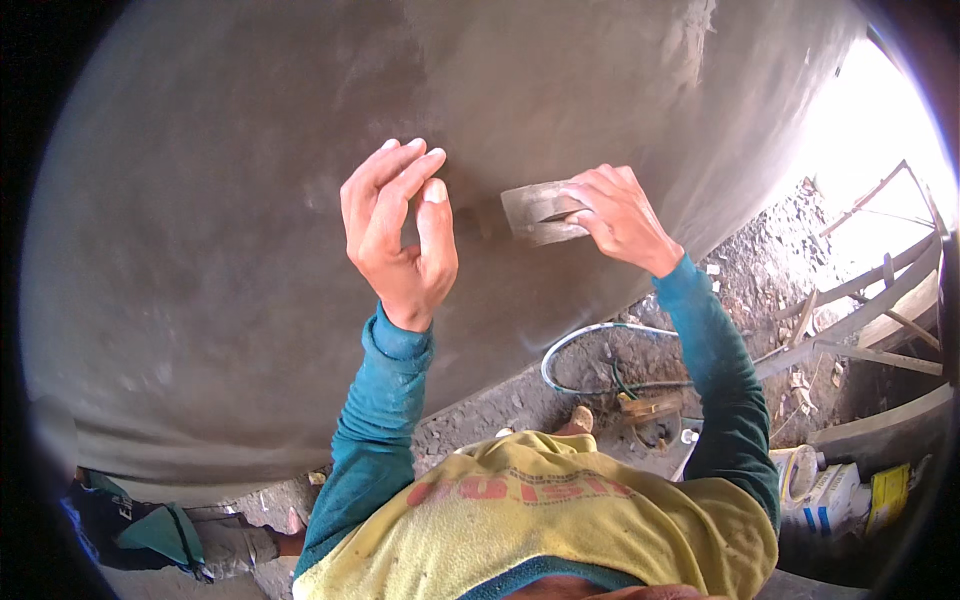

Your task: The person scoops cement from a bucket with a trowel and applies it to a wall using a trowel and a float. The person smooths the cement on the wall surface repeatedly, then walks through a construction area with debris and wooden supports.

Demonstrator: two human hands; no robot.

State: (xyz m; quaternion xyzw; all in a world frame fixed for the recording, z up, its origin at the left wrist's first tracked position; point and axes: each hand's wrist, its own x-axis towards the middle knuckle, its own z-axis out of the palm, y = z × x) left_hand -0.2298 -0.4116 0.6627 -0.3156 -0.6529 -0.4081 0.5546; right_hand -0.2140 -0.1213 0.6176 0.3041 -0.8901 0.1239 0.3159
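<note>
A large, smooth grey plastered wall [230,250] fills the upper and left part of the head view, curving toward the rim. My left hand [400,230] is raised in front of it, empty, with fingers apart and slightly bent; whether it touches the surface I cannot tell. To its right, my right hand [620,220] grips a flat, grey rectangular trowel [525,212], whose face lies against or very near the wall, fingers wrapped over its handle.
Rubble ground [495,395] runs along the wall's foot, with a looped hose [550,365]. Curved frames [870,290] lean at right, above containers and boxes [820,495]. At lower left are dark cloth items [150,530] and possibly another person's leg [290,542].
</note>
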